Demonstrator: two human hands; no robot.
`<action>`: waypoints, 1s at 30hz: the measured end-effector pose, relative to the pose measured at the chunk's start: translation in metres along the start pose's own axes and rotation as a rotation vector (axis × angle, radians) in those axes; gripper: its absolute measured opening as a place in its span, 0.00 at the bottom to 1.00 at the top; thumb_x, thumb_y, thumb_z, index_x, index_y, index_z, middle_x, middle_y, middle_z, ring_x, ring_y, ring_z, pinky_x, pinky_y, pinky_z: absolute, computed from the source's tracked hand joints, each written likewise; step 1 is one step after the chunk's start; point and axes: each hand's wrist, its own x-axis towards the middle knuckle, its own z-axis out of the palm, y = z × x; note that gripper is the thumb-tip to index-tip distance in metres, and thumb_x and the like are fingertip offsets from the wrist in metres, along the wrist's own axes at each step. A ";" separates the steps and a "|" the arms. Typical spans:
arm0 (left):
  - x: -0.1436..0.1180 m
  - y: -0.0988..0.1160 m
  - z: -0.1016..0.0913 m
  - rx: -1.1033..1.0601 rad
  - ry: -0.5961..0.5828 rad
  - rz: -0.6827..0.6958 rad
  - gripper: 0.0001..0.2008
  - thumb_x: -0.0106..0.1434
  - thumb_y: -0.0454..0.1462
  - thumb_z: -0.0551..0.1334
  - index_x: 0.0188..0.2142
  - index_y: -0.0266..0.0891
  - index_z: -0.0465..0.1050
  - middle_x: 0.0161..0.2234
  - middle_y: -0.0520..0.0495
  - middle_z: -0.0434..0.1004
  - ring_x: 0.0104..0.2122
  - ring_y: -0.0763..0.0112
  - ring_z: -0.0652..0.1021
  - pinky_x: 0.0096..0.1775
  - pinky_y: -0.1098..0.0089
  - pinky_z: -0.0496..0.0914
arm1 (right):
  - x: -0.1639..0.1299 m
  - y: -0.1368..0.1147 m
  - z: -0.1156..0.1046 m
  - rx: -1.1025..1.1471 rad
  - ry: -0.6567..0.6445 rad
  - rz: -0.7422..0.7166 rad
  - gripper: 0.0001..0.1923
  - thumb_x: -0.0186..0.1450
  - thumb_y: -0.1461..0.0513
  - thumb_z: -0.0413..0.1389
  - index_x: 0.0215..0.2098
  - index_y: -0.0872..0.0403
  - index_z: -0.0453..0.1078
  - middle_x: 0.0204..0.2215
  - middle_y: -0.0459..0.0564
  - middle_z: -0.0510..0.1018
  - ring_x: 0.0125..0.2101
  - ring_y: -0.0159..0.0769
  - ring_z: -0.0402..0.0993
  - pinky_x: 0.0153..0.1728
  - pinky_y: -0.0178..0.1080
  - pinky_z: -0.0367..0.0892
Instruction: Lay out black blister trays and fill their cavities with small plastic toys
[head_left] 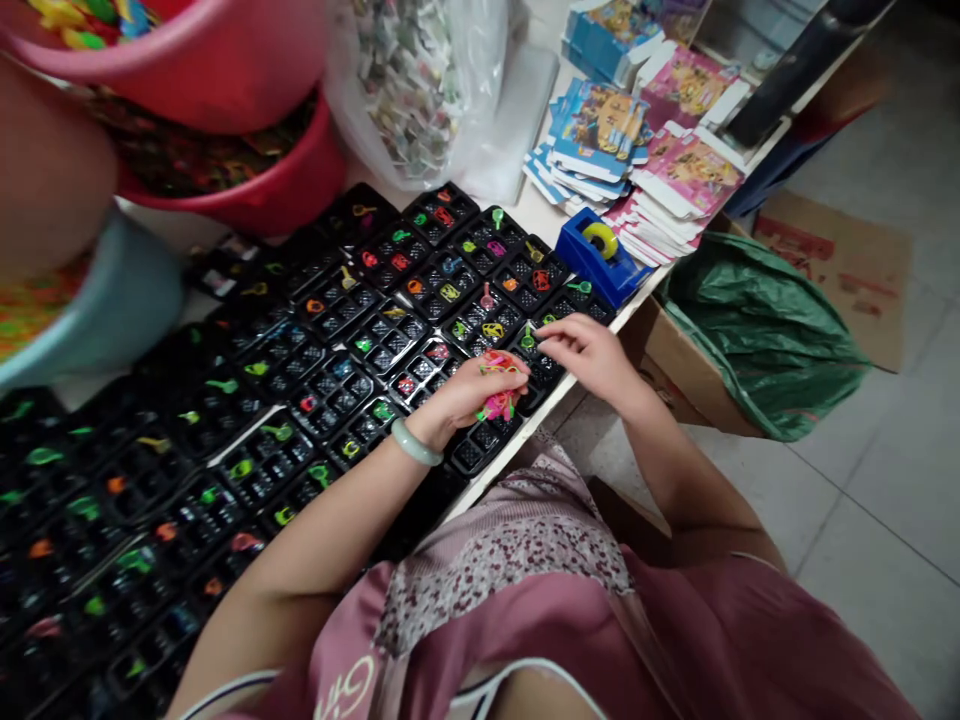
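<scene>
My left hand (486,388) is closed round a bunch of small colourful plastic pieces (498,404), mostly pink, orange and green. A pale bangle circles that wrist. To its right, my right hand (589,352) has its fingertips pinched at a small green plastic piece (528,340) with a round end and a stem, over a black compartment tray near the table's front edge. Black compartment trays (477,446) cover the table in rows. Many hold small plastic pieces, such as a yellow one (493,329) and a pink one with a stem (487,297).
A blue tape dispenser (600,262) stands at the table's right edge, before stacks of blue boxes (600,130) and pink boxes (686,170). Red tubs (225,75), a teal tub (135,290) and a clear bag (420,90) stand behind. A green-lined carton (757,330) is on the floor.
</scene>
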 end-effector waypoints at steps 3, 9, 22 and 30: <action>-0.004 -0.004 0.001 0.090 -0.009 -0.019 0.13 0.45 0.36 0.74 0.28 0.34 0.74 0.23 0.49 0.76 0.21 0.76 0.74 0.23 0.77 0.67 | 0.001 -0.021 0.029 0.116 -0.189 -0.069 0.05 0.61 0.59 0.60 0.34 0.50 0.78 0.32 0.46 0.75 0.30 0.31 0.70 0.35 0.37 0.66; -0.015 -0.012 -0.003 0.105 -0.037 -0.040 0.12 0.48 0.36 0.72 0.31 0.34 0.75 0.24 0.49 0.77 0.23 0.76 0.76 0.27 0.77 0.70 | -0.001 -0.006 0.043 0.443 -0.226 0.198 0.12 0.58 0.52 0.59 0.30 0.52 0.73 0.24 0.43 0.75 0.24 0.30 0.69 0.28 0.36 0.66; -0.034 -0.021 -0.017 0.002 0.015 0.017 0.16 0.49 0.39 0.73 0.34 0.35 0.72 0.25 0.48 0.77 0.21 0.75 0.75 0.22 0.76 0.67 | -0.018 0.018 0.011 -0.307 0.041 0.003 0.05 0.63 0.62 0.57 0.34 0.52 0.76 0.35 0.52 0.76 0.38 0.40 0.72 0.41 0.42 0.66; -0.044 -0.034 -0.013 -0.011 0.054 0.138 0.23 0.45 0.31 0.73 0.41 0.35 0.73 0.35 0.48 0.78 0.31 0.76 0.76 0.36 0.75 0.70 | -0.031 -0.029 0.062 0.159 -0.327 -0.014 0.05 0.60 0.59 0.59 0.32 0.51 0.76 0.31 0.45 0.77 0.29 0.31 0.70 0.34 0.37 0.66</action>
